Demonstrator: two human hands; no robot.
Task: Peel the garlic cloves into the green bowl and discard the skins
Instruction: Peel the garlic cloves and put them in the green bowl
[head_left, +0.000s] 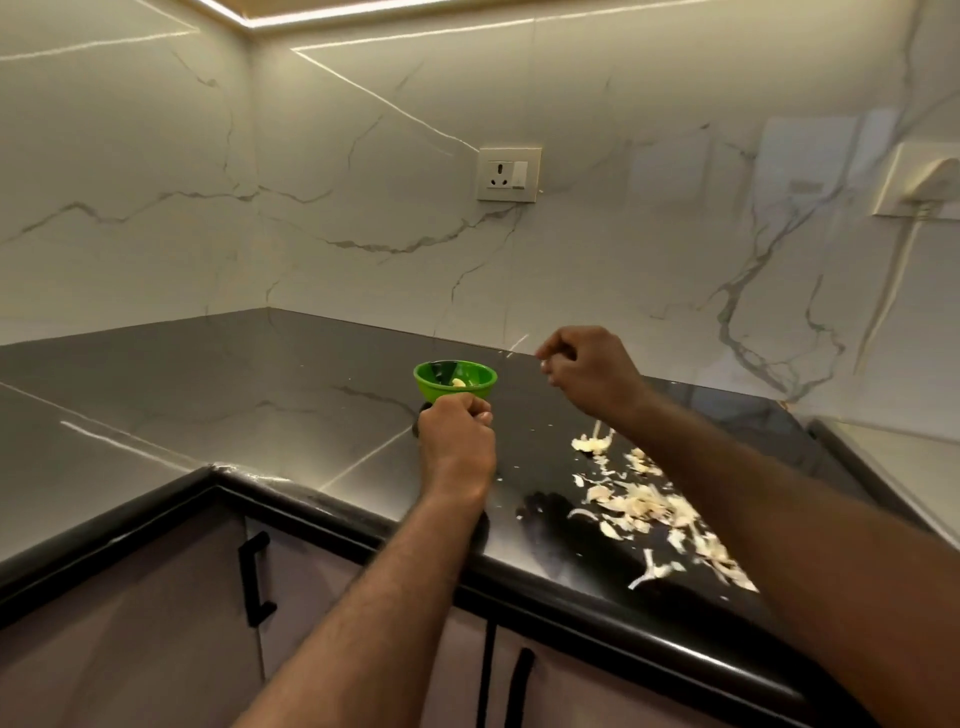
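Observation:
The small green bowl (470, 375) stands on the dark countertop (234, 395) with a pale peeled garlic clove (458, 383) inside. My left hand (457, 441) is a closed fist just in front of the bowl, back toward me. Whatever it encloses is hidden. My right hand (587, 371) hovers to the right of the bowl, slightly above the counter. Its fingers are curled and pinch a small pale bit of garlic (543, 365) at the fingertips. Loose garlic skins (644, 504) lie scattered on the counter under my right forearm.
The counter runs into a corner with marble walls behind. A wall socket (509, 174) sits above the bowl. The counter's rounded front edge (519, 587) runs diagonally, with cabinet doors and black handles (254, 579) below. A lighter surface (909, 467) adjoins at the right.

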